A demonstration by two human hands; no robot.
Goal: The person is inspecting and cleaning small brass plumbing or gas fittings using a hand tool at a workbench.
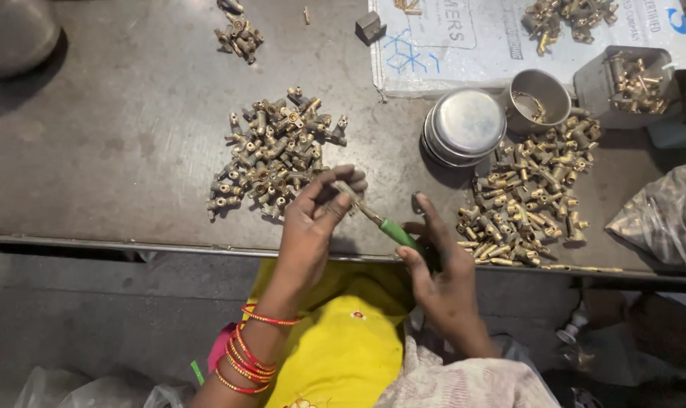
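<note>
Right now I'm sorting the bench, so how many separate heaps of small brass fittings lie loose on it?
3: a big heap by the left hand, another beside the right hand, a small one at the far edge. More sit on the printed sheet and in containers.

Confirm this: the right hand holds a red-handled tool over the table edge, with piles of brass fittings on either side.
Not quite. The handle of the tool is green, not red, as the head view shows. The right hand does hold it over the table edge, with brass fittings piled on either side.
</note>
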